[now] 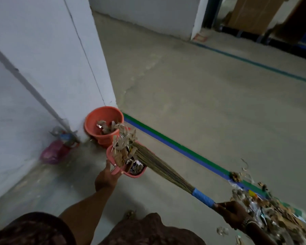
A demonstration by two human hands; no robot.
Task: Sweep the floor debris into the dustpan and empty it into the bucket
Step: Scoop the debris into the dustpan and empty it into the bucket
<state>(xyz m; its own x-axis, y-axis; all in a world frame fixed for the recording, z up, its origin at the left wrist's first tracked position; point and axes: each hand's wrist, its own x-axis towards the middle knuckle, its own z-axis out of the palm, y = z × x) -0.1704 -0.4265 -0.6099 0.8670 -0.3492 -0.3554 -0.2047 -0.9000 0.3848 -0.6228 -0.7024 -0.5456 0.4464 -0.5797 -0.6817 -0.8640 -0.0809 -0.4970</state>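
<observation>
My left hand (107, 175) grips the handle of a pink dustpan (139, 173), held above the floor and heaped with dry leaves and paper scraps (124, 147). Just beyond it, an orange bucket (94, 123) stands against the white pillar's corner, with some debris inside. My right hand (231, 212) holds a stick broom (166, 168) by its blue-taped neck, and the bristle tips press on the load in the dustpan. A large pile of debris (265, 214) lies on the floor at the lower right, beside my right hand.
A white pillar (60, 50) rises behind the bucket. A pink bag and a plastic bottle (58, 147) lie in the corner to the left. A green and blue floor stripe (184, 149) runs diagonally. Cardboard boxes (254, 15) stand at the far right.
</observation>
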